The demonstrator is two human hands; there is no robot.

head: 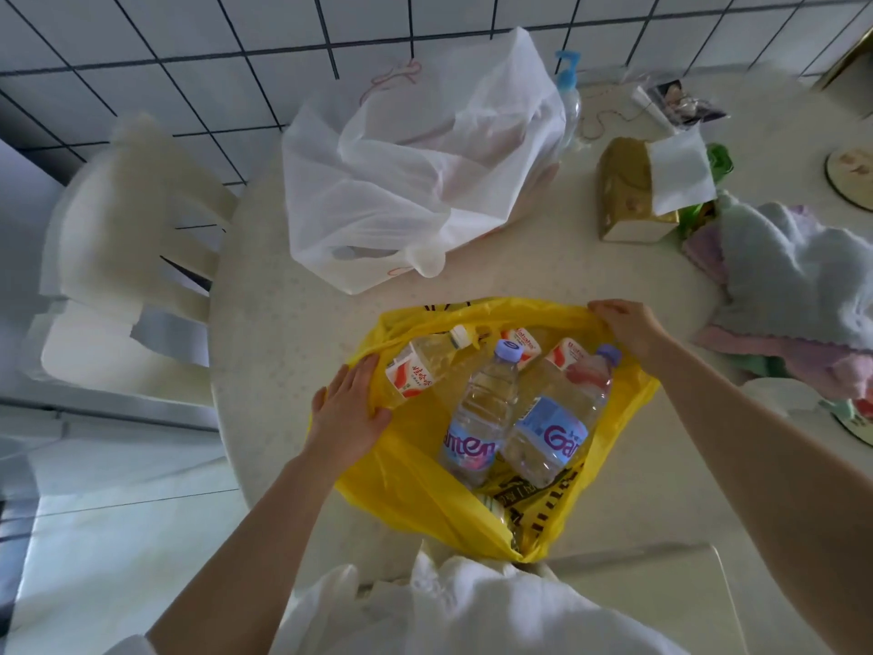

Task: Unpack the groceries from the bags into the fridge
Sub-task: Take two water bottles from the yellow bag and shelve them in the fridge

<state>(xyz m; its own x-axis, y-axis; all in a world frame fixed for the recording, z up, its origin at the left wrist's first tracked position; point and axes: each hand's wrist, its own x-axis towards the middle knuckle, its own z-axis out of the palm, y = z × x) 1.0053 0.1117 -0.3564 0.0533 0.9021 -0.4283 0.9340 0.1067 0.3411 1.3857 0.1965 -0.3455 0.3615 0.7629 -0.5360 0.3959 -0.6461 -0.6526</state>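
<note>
A yellow plastic bag [415, 489] lies open on the round table [283, 333] in front of me. Inside it are two clear water bottles with purple caps [477, 418] [552, 423], a smaller bottle with a white cap [425, 356] and small red-and-white drink cartons [519, 342]. My left hand [347, 411] grips the bag's left rim. My right hand [626, 323] pinches the far right rim, holding the bag's mouth wide. A white plastic bag [415, 172] sits beyond it, its contents hidden. No fridge is in view.
A white plastic chair [127, 243] stands at the table's left. A gold tissue box [628, 191], a blue pump bottle [567, 82] and a pile of towels [793, 295] lie at the right. A tiled wall runs behind.
</note>
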